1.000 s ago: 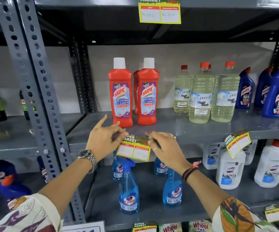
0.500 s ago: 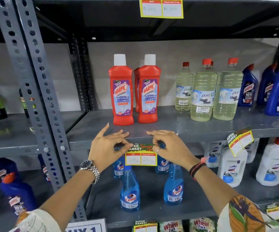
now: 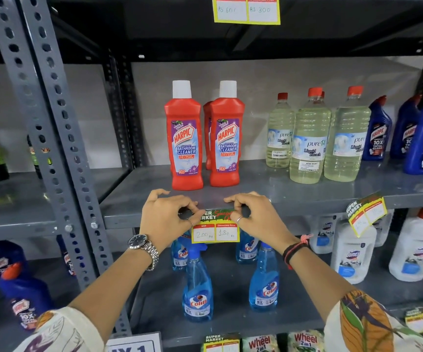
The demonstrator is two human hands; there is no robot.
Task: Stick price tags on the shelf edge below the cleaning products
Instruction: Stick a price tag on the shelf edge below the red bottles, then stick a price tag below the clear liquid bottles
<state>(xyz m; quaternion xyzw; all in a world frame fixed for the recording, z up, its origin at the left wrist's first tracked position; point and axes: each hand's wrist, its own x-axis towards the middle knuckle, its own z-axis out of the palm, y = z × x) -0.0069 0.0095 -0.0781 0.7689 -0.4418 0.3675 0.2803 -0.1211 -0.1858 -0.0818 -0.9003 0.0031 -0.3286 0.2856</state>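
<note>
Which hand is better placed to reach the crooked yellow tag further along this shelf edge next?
Likely the right hand: it pinches the yellow price tag on the side nearer the tilted yellow tag; the left hand would have to cross over.

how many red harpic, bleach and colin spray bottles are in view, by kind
red harpic bottles: 3, one mostly hidden behind
bleach bottles: 4, one showing only its cap
colin spray bottles: 4
total: 11

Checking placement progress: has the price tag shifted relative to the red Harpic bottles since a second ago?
Yes. The price tag has levelled out from its tilt against the shelf edge below the Harpic bottles.
</note>
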